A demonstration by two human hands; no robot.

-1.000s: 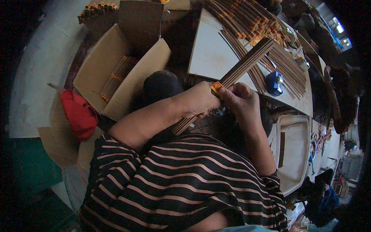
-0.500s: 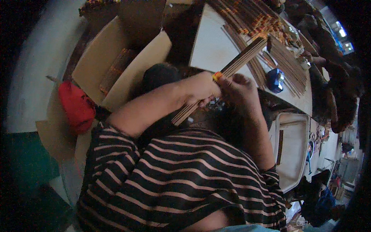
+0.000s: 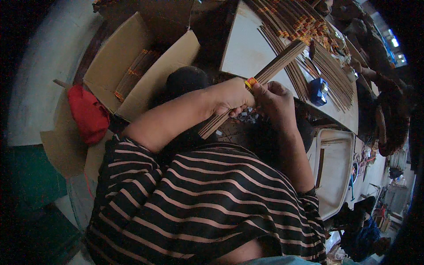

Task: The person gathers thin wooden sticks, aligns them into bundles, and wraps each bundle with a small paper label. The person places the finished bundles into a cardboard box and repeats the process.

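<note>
A bundle of thin brown incense sticks (image 3: 281,59) slants across in front of me, its lower end (image 3: 211,127) sticking out below my left hand. My left hand (image 3: 234,98) is closed round the bundle's middle. A small red and yellow paper label (image 3: 250,82) lies against the sticks just above that fist. My right hand (image 3: 274,98) pinches at the label's edge, thumb against the bundle and fingers curled. Beyond it, on the white table (image 3: 251,42), stands a blue tape dispenser (image 3: 319,92), with loose brown sticks (image 3: 333,73) around it.
Banded bundles (image 3: 302,27) are piled at the table's far side. An open cardboard box (image 3: 110,66) at left holds more bundles (image 3: 139,73), beside a red cloth (image 3: 88,117). A white tray (image 3: 337,176) stands at right. Another person's arm (image 3: 366,70) reaches in at far right.
The label's printed face now shows more above my left fist, and my right fingers have shifted slightly along it. Both hands stay at the bundle.
</note>
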